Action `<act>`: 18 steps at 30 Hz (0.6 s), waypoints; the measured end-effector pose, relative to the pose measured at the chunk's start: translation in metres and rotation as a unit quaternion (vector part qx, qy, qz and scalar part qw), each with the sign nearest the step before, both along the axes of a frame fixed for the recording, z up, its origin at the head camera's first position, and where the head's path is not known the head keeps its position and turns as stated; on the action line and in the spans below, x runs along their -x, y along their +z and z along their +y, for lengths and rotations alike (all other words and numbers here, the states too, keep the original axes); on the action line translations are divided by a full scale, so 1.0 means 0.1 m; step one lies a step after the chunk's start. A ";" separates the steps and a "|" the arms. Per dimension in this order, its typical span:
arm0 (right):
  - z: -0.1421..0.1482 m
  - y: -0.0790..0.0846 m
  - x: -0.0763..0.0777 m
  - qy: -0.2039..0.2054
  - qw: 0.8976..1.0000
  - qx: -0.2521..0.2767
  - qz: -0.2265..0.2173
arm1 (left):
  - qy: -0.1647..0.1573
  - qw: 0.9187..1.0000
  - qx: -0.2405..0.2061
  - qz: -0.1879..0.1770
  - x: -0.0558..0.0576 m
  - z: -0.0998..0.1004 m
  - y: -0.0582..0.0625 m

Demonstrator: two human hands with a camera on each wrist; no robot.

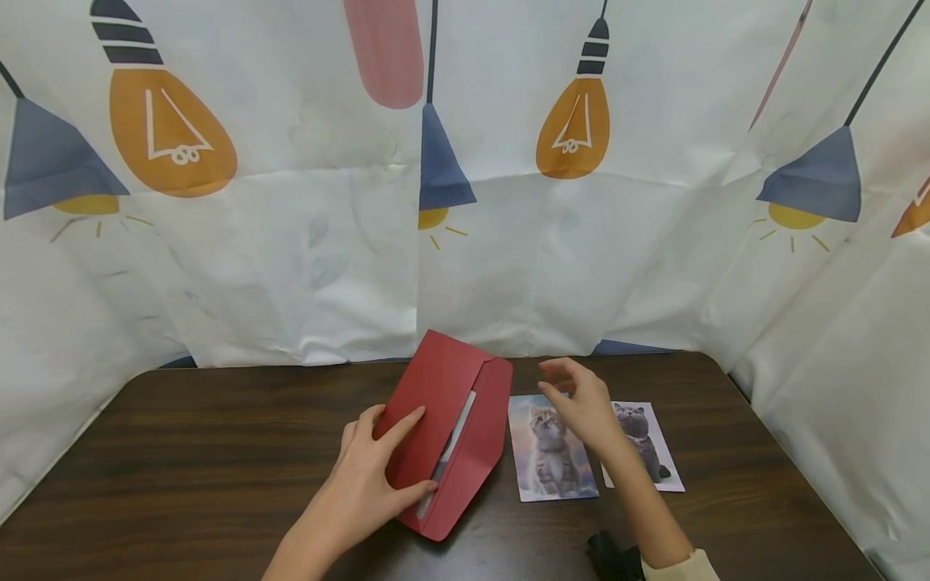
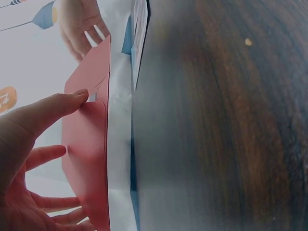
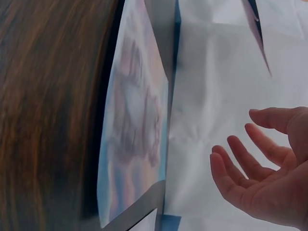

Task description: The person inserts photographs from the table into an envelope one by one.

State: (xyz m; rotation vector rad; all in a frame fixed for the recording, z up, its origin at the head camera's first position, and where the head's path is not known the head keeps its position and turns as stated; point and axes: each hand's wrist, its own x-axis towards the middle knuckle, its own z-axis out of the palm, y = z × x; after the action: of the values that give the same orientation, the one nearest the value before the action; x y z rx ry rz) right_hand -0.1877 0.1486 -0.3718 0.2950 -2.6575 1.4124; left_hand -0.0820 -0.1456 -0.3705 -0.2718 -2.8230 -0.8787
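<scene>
My left hand [image 1: 370, 472] holds a red envelope [image 1: 436, 395], thumb at the slot and other fingers spread over its face and left edge. The envelope's flap lies folded out to the right. A pale strip, perhaps a card's edge [image 1: 463, 415], shows in the slot; the rest of it is hidden inside. In the left wrist view the thumb presses by the opening of the envelope [image 2: 86, 139]. My right hand [image 1: 584, 403] hovers with loosely bent fingers and nothing in them, above a kitten picture card [image 1: 548, 464]. In the right wrist view that hand [image 3: 269, 168] is apart from the card [image 3: 134, 115].
A second card with a grey cat [image 1: 647, 452] lies to the right, partly behind my right forearm. A black object [image 1: 610, 557] sits at the table's near edge. The brown wooden table [image 1: 218, 468] ends at a white printed curtain [image 1: 327, 266].
</scene>
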 end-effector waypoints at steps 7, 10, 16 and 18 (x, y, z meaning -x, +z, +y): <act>0.07 -0.04 0.03 0.006 1.000 -0.024 -0.015 | 0.001 1.000 -0.001 0.000 0.00 -0.02 0.02; 0.10 -0.06 0.05 0.008 0.999 -0.033 -0.025 | 0.002 1.000 0.000 0.000 0.00 -0.03 0.03; 0.16 -0.08 0.08 0.015 0.998 -0.047 -0.039 | 0.005 1.000 -0.005 -0.009 0.01 -0.05 0.04; 0.18 -0.10 0.09 0.015 0.998 -0.050 -0.044 | 0.005 1.000 -0.005 -0.009 0.01 -0.05 0.05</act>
State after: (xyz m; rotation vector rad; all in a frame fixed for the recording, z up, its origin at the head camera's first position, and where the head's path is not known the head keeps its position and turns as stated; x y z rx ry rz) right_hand -0.1966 0.1666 -0.3813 0.2909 -2.8127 1.3320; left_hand -0.0831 -0.1509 -0.3659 -0.2492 -2.8327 -0.8982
